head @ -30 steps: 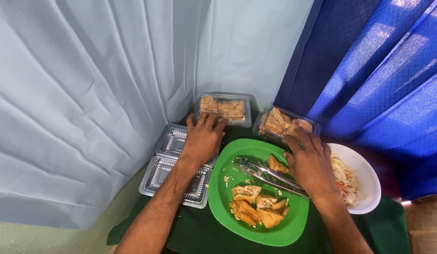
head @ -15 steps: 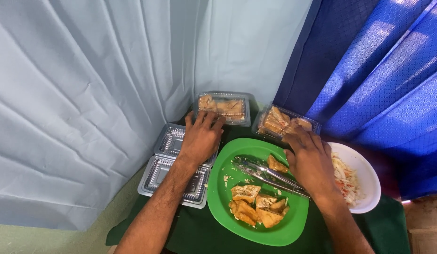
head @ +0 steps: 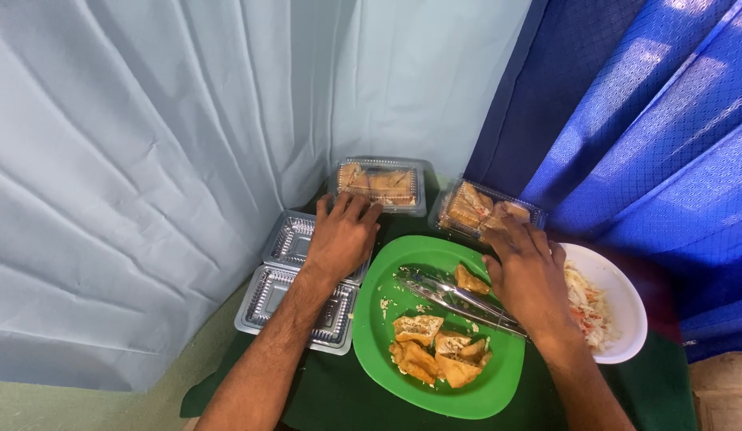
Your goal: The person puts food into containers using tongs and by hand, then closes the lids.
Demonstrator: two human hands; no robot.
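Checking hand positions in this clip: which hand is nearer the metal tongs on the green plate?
Right. The right hand lies over the tongs, apparently touching them; the left hand rests beside the plate.

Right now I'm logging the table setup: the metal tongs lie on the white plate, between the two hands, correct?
Not quite. In the head view the metal tongs lie on the green plate, not the white plate. They do sit between the left hand and right hand.

Both forearms are bare right up to the bottom edge of the view, with no sleeves showing; the left hand (head: 341, 238) and right hand (head: 529, 274) wear no gloves, rings or watch
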